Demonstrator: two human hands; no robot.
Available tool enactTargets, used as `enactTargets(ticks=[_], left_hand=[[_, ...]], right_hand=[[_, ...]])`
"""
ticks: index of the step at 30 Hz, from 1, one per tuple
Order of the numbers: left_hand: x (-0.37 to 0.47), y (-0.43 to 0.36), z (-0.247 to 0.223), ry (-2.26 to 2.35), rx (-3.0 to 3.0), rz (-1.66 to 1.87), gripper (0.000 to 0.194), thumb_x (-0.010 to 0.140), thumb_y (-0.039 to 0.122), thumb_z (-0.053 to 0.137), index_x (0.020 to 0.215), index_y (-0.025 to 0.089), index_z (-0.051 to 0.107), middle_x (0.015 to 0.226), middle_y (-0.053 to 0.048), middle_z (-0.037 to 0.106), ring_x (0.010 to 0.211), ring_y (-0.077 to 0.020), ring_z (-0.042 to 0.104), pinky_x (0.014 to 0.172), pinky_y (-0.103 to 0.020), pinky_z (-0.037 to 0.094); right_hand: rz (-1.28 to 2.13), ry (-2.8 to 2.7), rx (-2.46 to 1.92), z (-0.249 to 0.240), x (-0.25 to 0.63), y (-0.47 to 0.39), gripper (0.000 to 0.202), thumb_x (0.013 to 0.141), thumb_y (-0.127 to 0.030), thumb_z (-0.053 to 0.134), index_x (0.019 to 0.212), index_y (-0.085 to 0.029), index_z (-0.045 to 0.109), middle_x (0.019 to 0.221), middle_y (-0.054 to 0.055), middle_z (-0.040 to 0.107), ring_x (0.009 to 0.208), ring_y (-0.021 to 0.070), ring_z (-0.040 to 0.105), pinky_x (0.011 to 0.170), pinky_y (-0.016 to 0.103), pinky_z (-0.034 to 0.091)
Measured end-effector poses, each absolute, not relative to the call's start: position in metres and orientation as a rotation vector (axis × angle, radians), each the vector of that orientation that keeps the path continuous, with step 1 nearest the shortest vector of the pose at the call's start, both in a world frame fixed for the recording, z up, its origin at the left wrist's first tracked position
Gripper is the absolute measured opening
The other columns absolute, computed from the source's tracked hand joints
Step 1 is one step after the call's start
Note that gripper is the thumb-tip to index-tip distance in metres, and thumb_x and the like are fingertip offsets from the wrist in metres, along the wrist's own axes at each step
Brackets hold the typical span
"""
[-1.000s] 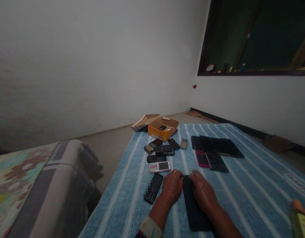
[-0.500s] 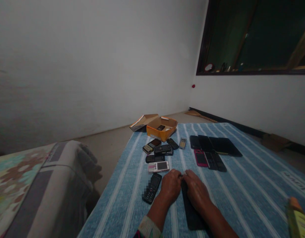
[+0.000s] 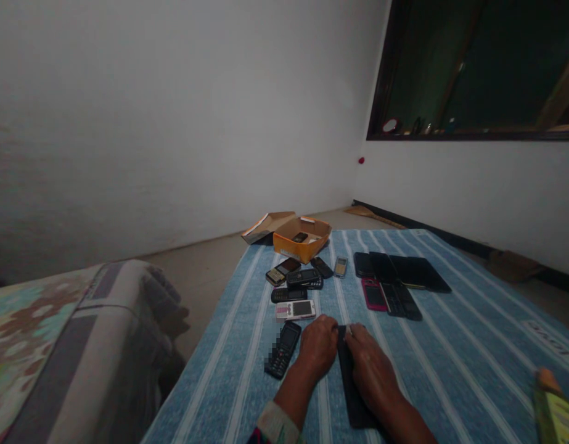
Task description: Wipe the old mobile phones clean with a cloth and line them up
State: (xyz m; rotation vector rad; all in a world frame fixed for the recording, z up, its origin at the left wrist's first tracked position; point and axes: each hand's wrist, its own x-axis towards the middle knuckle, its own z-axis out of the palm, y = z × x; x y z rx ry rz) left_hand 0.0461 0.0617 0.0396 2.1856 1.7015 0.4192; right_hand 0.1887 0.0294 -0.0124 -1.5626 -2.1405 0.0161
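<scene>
"Where's the piece being handled?"

"The flat, dark, oblong case (image 3: 359, 409) lies on the blue cloth with pale stripes (image 3: 469, 376), at the near edge, its long side running roughly from 6 to 12 o'clock."

"And the hands?"

"The right hand (image 3: 370, 365) lies over it, fingertips bent in at its 12 o'clock end. The left hand (image 3: 318, 346) is curled at its 11 o'clock corner. I can't tell whether either one truly pinches; the fingertips are hidden."

"What's nearby?"

"A black keypad phone (image 3: 284, 350) at 10 o'clock, a white-and-pink keypad phone (image 3: 297, 309) toward 11, and a pink-framed phone (image 3: 375, 296) at 1."

"Which step is this?"

"Working at the case's far edge, I'd judge."

"What would the next move call for?"

"Probably fingertip control at that edge, with the right palm steadying the case."
</scene>
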Motion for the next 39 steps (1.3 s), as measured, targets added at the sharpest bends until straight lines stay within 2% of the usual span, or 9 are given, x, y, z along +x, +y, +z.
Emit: enactTargets(ticks=[7,13,17,20,27,32,39], left_hand=[[0.046,0.061,0.041,1.704,2.19,0.425,0.028,0.093,0.018,0.041,0.102,0.016,0.067,0.102,-0.01,0.068,0.099,-0.0207,0.064,0.086,-0.029,0.045],[0.045,0.061,0.039,1.689,2.189,0.44,0.025,0.092,0.021,0.044,0.1,0.016,0.067,0.1,-0.009,0.068,0.097,-0.02,0.064,0.085,-0.028,0.045],[0.046,0.061,0.037,1.69,2.18,0.451,0.026,0.092,0.022,0.045,0.106,0.016,0.066,0.105,-0.009,0.068,0.1,-0.02,0.063,0.087,-0.028,0.044],[0.046,0.061,0.038,1.697,2.174,0.451,0.026,0.092,0.021,0.045,0.105,0.016,0.066,0.104,-0.009,0.068,0.099,-0.0201,0.064,0.086,-0.028,0.044],[0.046,0.059,0.041,1.702,2.178,0.447,0.023,0.092,0.022,0.045,0.099,0.017,0.067,0.101,-0.008,0.068,0.097,-0.0196,0.064,0.084,-0.027,0.044],[0.046,0.058,0.042,1.7,2.187,0.451,0.024,0.092,0.019,0.044,0.099,0.017,0.066,0.101,-0.008,0.068,0.098,-0.0195,0.063,0.085,-0.027,0.044],[0.045,0.058,0.043,1.693,2.183,0.449,0.023,0.092,0.02,0.045,0.099,0.016,0.067,0.101,-0.009,0.068,0.097,-0.0199,0.064,0.084,-0.028,0.044]], right_hand=[[0.036,-2.132,-1.658,0.003,0.182,0.041,0.047,0.083,0.001,0.035,0.115,-0.013,0.067,0.124,0.014,0.064,0.12,0.023,0.056,0.103,0.034,0.043],[-0.009,-2.186,-1.542,-0.017,0.186,0.024,0.046,0.087,-0.005,0.036,0.123,-0.012,0.062,0.13,0.015,0.061,0.122,0.0248,0.056,0.105,0.039,0.043],[0.003,-2.187,-1.469,-0.043,0.194,0.005,0.056,0.076,0.002,0.038,0.123,-0.014,0.064,0.135,0.014,0.057,0.129,0.0265,0.05,0.107,0.044,0.041],[0.024,-2.165,-1.464,-0.048,0.195,0.001,0.058,0.074,0.003,0.037,0.122,-0.014,0.065,0.136,0.014,0.056,0.13,0.0263,0.049,0.108,0.046,0.039],[0.032,-2.099,-1.58,-0.016,0.187,0.03,0.05,0.081,-0.001,0.036,0.118,-0.016,0.066,0.13,0.011,0.062,0.124,0.0228,0.054,0.107,0.034,0.039],[0.0,-2.078,-1.667,-0.008,0.184,0.049,0.045,0.084,-0.003,0.036,0.113,-0.016,0.068,0.127,0.011,0.064,0.123,0.0235,0.055,0.106,0.033,0.039],[-0.011,-2.105,-1.602,-0.018,0.188,0.035,0.047,0.084,-0.004,0.036,0.12,-0.014,0.064,0.127,0.013,0.063,0.122,0.0239,0.056,0.105,0.036,0.042]])
